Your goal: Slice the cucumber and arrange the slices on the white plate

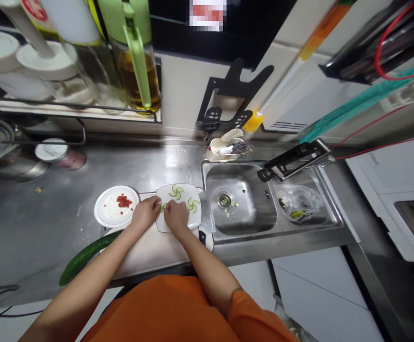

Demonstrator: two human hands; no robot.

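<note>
A white square plate rests on the cutting board and carries thin cucumber slices laid in pinwheels. Over the plate's left edge, my left hand has its fingertips pinched together. My right hand is closed beside it, above another group of slices that it partly covers. Whatever the fingertips hold is too small to make out. To the left stands a round white plate with chopped red pieces. A whole cucumber lies by my left forearm, and a knife with a black handle sits right of the square plate.
A steel sink with scraps near its drain is on the right, under a black faucet. A plastic bag lies in the second basin. A can stands at the back left, below a rack of jars and an oil bottle.
</note>
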